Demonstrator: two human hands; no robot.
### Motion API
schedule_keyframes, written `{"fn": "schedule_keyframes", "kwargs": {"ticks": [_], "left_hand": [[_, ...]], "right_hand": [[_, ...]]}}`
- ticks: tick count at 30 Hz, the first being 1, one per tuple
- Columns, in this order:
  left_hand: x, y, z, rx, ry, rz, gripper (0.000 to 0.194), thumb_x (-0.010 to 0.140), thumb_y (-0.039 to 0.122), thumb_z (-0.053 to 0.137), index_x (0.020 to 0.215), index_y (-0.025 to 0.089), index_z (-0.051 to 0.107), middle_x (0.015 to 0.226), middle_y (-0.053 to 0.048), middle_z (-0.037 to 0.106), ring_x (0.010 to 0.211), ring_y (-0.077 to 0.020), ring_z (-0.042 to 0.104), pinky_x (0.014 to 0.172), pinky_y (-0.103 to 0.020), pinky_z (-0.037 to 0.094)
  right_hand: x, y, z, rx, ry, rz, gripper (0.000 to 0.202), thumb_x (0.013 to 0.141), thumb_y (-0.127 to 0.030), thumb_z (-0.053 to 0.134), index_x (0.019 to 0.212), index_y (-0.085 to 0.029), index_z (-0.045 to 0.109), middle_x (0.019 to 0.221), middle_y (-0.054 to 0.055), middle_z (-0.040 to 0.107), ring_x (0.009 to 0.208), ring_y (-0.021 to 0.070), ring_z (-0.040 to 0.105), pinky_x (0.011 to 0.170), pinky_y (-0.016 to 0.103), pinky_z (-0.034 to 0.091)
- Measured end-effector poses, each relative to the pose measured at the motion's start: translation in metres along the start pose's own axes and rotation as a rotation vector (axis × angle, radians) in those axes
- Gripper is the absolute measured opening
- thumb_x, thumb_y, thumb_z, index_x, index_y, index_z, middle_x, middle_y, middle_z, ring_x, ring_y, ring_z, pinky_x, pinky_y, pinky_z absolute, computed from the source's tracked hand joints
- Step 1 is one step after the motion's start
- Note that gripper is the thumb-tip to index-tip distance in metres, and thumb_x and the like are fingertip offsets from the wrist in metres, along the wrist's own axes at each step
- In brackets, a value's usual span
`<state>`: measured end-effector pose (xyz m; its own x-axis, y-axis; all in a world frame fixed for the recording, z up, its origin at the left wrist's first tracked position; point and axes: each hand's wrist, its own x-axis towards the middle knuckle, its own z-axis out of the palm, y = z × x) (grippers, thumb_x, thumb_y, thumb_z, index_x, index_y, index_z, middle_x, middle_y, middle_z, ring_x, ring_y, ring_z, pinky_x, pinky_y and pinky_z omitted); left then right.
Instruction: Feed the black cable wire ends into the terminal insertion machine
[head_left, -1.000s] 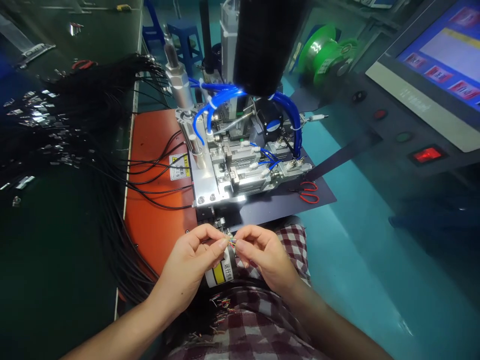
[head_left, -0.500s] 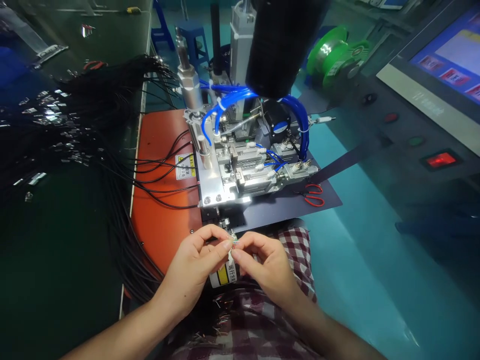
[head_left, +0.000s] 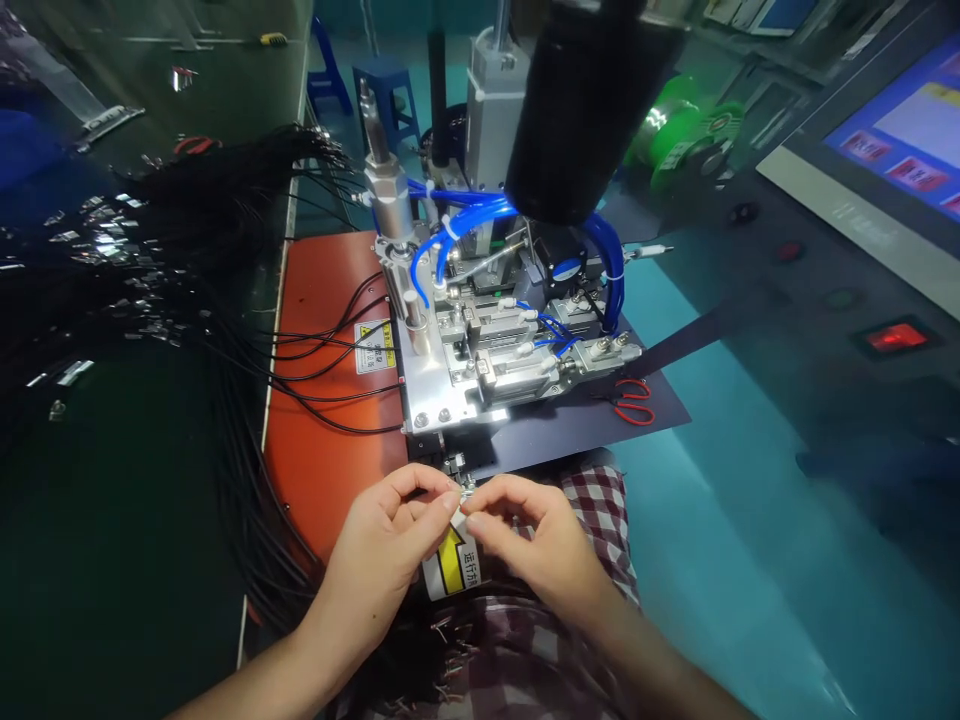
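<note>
My left hand (head_left: 386, 535) is closed in a pinch, thumb against index finger, above my lap. Close against its fingertips is my right hand (head_left: 544, 535), also closed, with thumb and index finger curled together. Whatever lies between the fingertips is too small to make out. Just behind the fingers stands a small metal fitting (head_left: 459, 464) at the front of the machine. Under the hands shows a white label with a yellow arrow (head_left: 451, 565). Thin wire ends (head_left: 450, 640) of dark cables lie on my checked apron (head_left: 517, 650).
A metal machine (head_left: 517, 380) with blue air tubes (head_left: 480, 215) stands ahead on an orange plate (head_left: 322, 290). Black cables (head_left: 240, 480) are heaped at left. Red-handled scissors (head_left: 636, 402) lie at right, below a control panel (head_left: 840, 250). A black cylinder (head_left: 577, 120) hangs above.
The view has tilted slightly, so the machine sits a little lower in it. My fingertips stay together; the right ones have shifted slightly, and a small bright sliver between them no longer shows.
</note>
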<state>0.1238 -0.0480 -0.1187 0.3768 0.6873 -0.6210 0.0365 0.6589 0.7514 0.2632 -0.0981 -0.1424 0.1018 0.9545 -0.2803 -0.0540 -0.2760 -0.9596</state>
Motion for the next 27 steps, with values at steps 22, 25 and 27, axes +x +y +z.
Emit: {"fn": "schedule_keyframes", "kwargs": {"ticks": [22,25,27], "left_hand": [[0.006,-0.004,-0.001,-0.047,-0.089,0.018,0.022,0.082,0.035,0.061,0.076,0.016,0.053,0.043,0.008,0.041,0.044,-0.0048,0.028,0.047,-0.019,0.022],[0.007,-0.008,-0.004,0.027,-0.072,0.06,0.021,0.083,0.036,0.06,0.078,0.016,0.054,0.044,0.009,0.04,0.044,-0.0049,0.028,0.047,-0.019,0.021],[0.007,-0.01,-0.006,0.079,-0.06,0.071,0.022,0.083,0.037,0.059,0.079,0.016,0.054,0.046,0.008,0.041,0.045,-0.005,0.028,0.046,-0.02,0.02]], "right_hand": [[0.001,0.012,0.015,0.026,0.124,-0.136,0.011,0.082,-0.021,0.055,0.072,-0.017,0.056,0.066,-0.001,0.052,0.059,0.0113,0.048,0.057,0.024,0.04],[-0.001,0.012,0.013,-0.09,0.137,-0.212,0.01,0.081,-0.018,0.055,0.072,-0.017,0.057,0.071,0.001,0.055,0.066,0.0131,0.05,0.062,0.026,0.041],[0.001,0.01,0.008,-0.015,0.054,-0.126,0.01,0.082,-0.021,0.055,0.074,-0.017,0.058,0.067,0.0,0.055,0.06,0.0122,0.05,0.058,0.025,0.041]]}}
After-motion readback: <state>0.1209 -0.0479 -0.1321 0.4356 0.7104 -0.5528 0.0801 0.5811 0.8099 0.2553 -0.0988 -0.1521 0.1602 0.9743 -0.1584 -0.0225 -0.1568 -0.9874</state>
